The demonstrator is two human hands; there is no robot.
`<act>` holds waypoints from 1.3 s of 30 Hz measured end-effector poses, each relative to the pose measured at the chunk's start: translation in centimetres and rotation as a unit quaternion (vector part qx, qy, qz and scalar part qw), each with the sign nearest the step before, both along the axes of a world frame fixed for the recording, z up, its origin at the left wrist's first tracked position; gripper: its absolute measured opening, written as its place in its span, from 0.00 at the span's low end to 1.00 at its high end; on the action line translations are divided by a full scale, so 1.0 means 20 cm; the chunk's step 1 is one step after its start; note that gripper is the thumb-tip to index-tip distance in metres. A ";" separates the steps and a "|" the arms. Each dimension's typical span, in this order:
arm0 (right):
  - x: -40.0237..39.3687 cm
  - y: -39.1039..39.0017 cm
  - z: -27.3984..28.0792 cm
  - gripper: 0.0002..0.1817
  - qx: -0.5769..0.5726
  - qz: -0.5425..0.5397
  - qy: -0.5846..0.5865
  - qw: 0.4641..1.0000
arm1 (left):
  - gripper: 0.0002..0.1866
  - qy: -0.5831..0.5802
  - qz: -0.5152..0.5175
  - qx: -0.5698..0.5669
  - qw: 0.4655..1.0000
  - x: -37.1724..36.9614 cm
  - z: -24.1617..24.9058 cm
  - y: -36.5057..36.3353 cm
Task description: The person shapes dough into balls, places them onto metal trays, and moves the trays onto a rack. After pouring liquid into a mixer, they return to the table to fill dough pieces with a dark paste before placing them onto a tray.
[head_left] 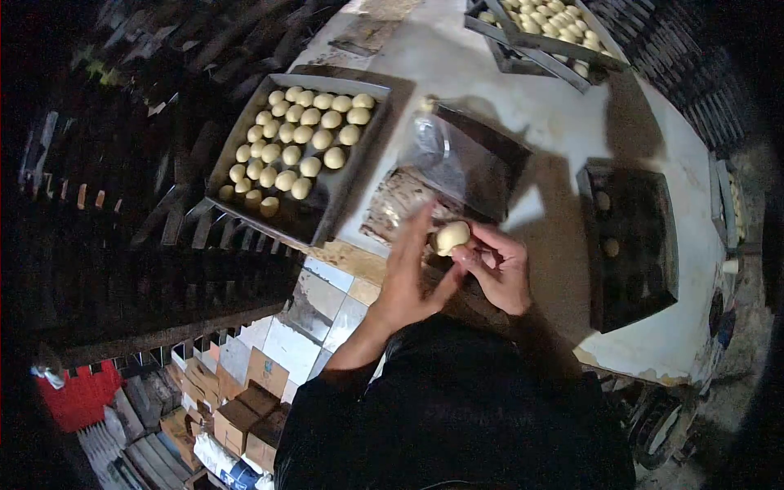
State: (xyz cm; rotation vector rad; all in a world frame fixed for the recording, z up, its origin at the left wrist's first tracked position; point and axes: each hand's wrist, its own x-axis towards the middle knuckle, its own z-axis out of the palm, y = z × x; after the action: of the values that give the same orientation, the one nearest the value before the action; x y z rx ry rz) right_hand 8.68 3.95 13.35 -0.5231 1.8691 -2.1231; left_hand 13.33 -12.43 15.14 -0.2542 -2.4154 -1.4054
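A pale dough ball (451, 237) sits between my two hands above the table's near edge. My left hand (411, 273) stands upright with flat fingers pressed against the ball's left side. My right hand (498, 265) cups the ball from the right, fingers curled around it. To the left lies a metal tray (322, 204) holding several rows of shaped dough balls (296, 143). Behind my hands is a clear plastic sheet (441, 155) over a dark tray.
A dark tray (645, 245) at right holds two dough pieces. More filled trays (543, 37) stand at the far side of the white table (555, 122). Stacked dark trays fill the left; cardboard boxes (237, 416) and tiled floor lie below.
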 end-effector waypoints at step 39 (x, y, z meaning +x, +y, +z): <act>0.38 0.21 -0.68 0.24 0.551 -0.196 0.276 0.763 | 0.16 -0.328 0.015 0.603 0.727 0.96 -0.32 -0.02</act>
State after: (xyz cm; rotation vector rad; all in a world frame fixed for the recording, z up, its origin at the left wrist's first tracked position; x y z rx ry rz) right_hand 16.26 8.11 -0.21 -0.4769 3.2947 -0.6112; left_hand 32.57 -12.91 8.66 0.7040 -1.2588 -3.0047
